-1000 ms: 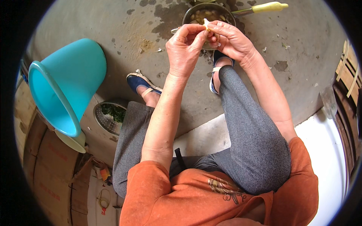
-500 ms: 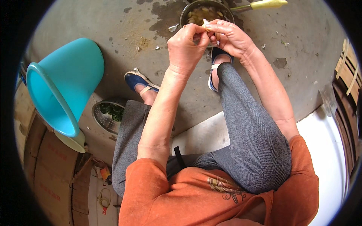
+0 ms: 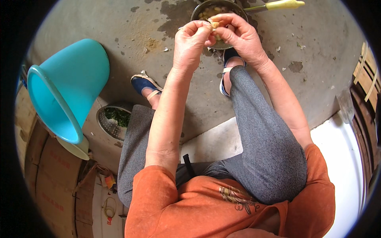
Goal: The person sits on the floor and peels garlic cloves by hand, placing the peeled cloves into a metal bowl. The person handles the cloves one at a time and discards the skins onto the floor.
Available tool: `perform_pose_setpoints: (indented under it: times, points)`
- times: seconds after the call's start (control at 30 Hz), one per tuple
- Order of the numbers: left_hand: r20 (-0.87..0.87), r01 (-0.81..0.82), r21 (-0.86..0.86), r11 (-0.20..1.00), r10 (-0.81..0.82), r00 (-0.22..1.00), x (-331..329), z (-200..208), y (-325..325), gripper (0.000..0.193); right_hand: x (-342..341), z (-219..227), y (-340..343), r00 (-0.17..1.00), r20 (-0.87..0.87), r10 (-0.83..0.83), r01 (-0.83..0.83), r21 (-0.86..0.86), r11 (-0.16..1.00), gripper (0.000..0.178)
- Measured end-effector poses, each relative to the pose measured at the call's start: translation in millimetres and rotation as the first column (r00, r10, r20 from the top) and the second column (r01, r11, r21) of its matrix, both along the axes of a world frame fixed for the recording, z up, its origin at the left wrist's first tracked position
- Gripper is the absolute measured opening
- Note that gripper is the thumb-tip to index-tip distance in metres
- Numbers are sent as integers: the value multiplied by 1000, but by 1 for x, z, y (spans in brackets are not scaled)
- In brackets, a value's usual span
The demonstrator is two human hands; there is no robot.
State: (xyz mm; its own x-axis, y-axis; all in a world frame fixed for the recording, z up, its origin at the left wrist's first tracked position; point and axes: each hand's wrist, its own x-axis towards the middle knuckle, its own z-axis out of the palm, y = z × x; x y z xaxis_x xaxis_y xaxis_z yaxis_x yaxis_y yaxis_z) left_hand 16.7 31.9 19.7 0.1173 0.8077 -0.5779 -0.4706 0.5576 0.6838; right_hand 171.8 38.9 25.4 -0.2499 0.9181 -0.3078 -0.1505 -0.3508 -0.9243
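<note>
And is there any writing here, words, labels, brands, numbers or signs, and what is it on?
Nothing can be read clearly.
Brown cardboard, lower left: red marks like lettering, too blurred to read.
Orange shirt: a printed design with dark curls below; I can't tell whether they are letters.
Small orange-and-yellow item: too small to tell.

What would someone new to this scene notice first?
Probably the big turquoise bucket at the left, then the orange shirt across the bottom. Near the top centre, the left hand and right hand meet at a small pale piece, partly hiding a yellow-handled pan.
</note>
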Motion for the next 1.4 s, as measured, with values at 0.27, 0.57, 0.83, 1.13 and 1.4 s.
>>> perform_pose_setpoints:
  times: [0.27,0.57,0.83,1.13,1.4]
  points:
    - [-87,99,50,994,-95,992,-1,-3,-9,9,1,-3,1,995,-79,68,-79,-147,986,21]
    - [-48,76,56,996,-73,996,-1,-5,-14,8,3,-4,2,987,-79,142,-152,-140,978,19]
    - [592,-108,131,985,10,806,-4,0,-13,8,6,-4,2,830,-551,-86,-145,-364,920,26]
    - [-497,276,335,901,-79,864,-19,-7,-4,21,6,2,1,990,11,140,-135,-178,975,19]
    - [-316,161,259,952,-74,946,-2,-2,-6,14,1,3,-4,958,247,143,-157,37,987,18]
